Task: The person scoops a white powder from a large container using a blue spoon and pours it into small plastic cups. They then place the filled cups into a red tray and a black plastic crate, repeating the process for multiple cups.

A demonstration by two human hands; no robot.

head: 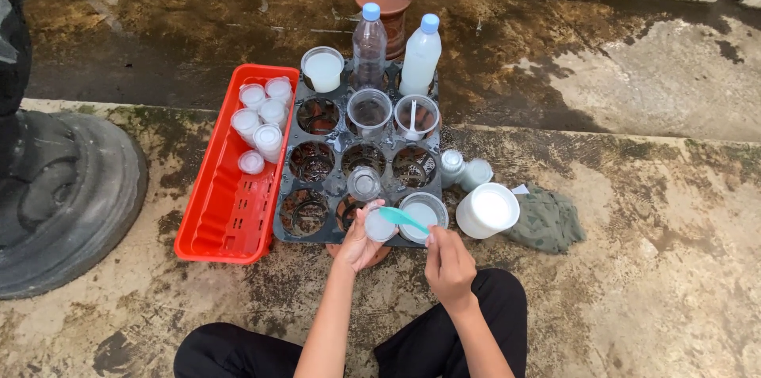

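Small clear cup point(378, 226) tilted, mouth toward camera, held over front edge of black tray point(292, 229). Teal spoon point(403, 219) lies slanted, tip at cup rim, handle toward right.

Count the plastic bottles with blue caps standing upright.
2: a clear plastic bottle with a blue cap and a milky white plastic bottle with a blue cap, side by side at the black tray's far edge.

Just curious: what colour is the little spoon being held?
Teal spoon, clearest in the head view.

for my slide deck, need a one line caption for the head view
Left hand holds a small clear plastic cup; right hand dips a teal plastic spoon into it.
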